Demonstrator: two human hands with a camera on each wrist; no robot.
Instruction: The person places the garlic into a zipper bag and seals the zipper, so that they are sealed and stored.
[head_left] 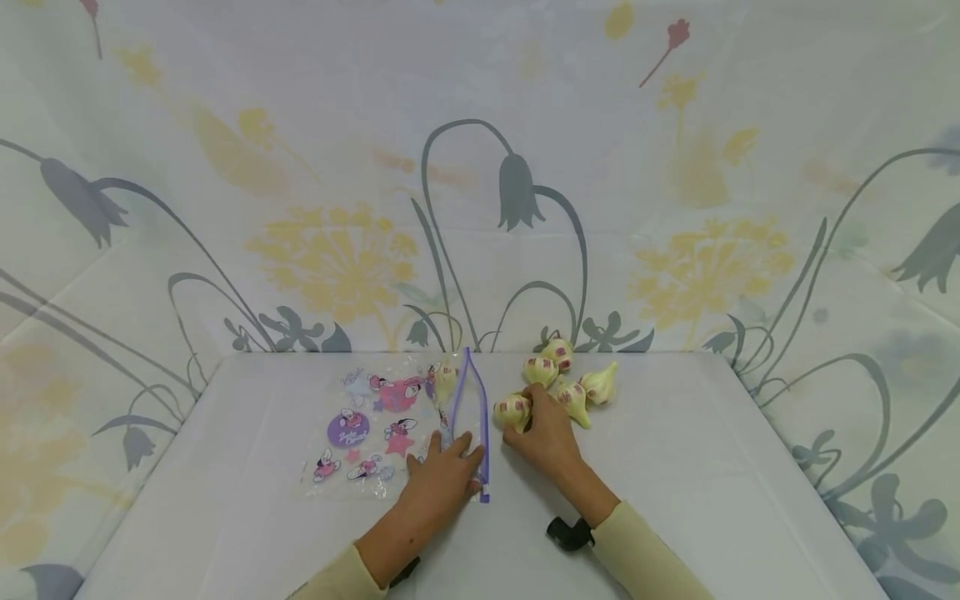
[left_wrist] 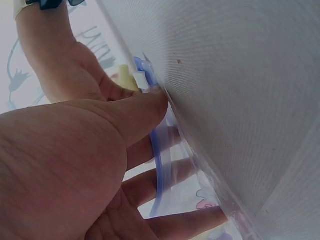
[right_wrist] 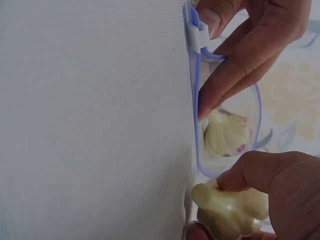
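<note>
A clear zip bag point(head_left: 397, 396) with a purple zip edge and printed cartoon figures lies on the table, its mouth gaping to the right. One garlic bulb point(right_wrist: 227, 132) is inside it, near the opening. My left hand point(head_left: 438, 479) rests at the near part of the bag's mouth, fingers spread and fairly straight, thumb by the white slider point(right_wrist: 198, 36). Just right of the mouth, my right hand point(head_left: 546, 429) pinches another garlic bulb point(right_wrist: 232, 212) between thumb and fingers. The bulb's stem end faces the right wrist camera.
Several more garlic bulbs point(head_left: 573, 402) lie grouped beyond and right of my right hand. The white table point(head_left: 690, 467) ends at a floral curtain point(head_left: 480, 208) behind. A black device point(head_left: 570, 533) is at the right wrist.
</note>
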